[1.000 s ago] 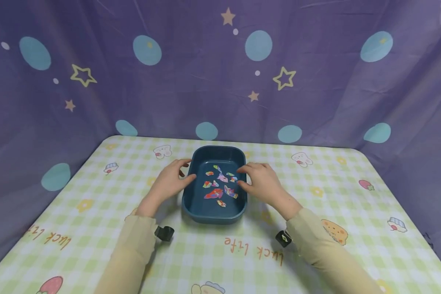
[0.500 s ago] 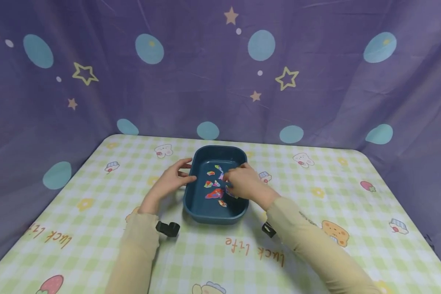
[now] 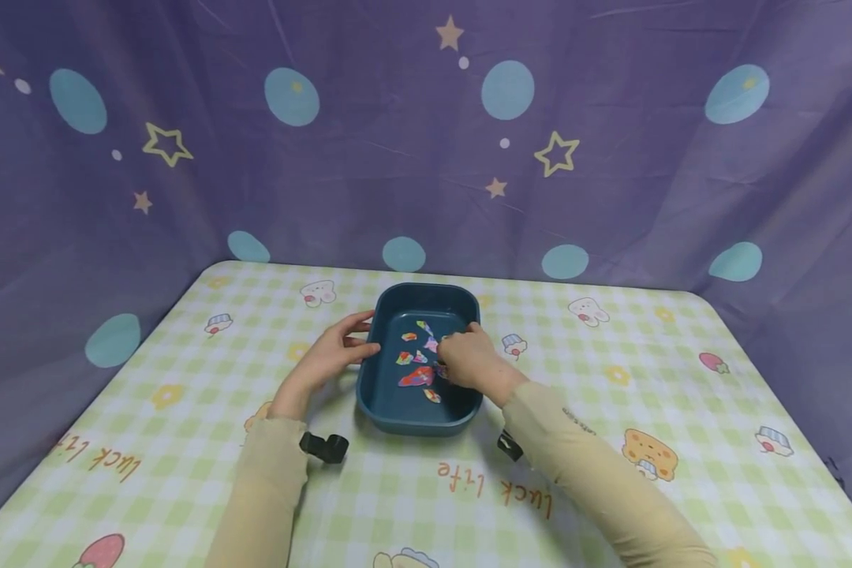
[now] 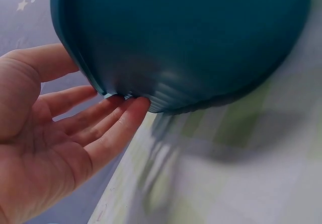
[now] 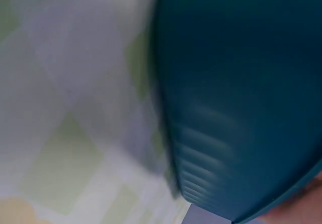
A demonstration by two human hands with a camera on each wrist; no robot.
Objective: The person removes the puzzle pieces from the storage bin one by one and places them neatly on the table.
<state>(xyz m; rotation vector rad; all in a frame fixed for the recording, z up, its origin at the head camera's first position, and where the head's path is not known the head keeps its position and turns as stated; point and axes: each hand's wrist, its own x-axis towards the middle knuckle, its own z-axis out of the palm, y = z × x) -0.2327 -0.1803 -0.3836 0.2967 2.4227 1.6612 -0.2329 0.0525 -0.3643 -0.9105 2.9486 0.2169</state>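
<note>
A dark blue-green rectangular tub point(image 3: 405, 422) stands on the table. Several small, colourful, irregular scraps lie on its floor, among them a larger red scrap point(image 3: 416, 377) and a small pale-edged scrap point(image 3: 432, 396). At the tub's left side, my left hand point(image 3: 329, 353) holds the wall. In the left wrist view its thumb goes over the rim and its fingertips point(image 4: 141, 104) touch the outside. My right hand point(image 3: 471, 359) reaches over the right rim, fingers bent down among the right-hand scraps. Its fingertips are hidden, as is anything between them.
A green-and-white checked tablecloth point(image 3: 206, 442) with cartoon prints covers the table. Behind it hangs a purple curtain point(image 3: 397, 158) with stars and blue ovals. Black wrist devices point(image 3: 324, 448) sit near both sleeves.
My right hand has moved left and inward from the right rim, and now its fingers bend down into the tub over some scraps. My left hand stays at the left wall.
</note>
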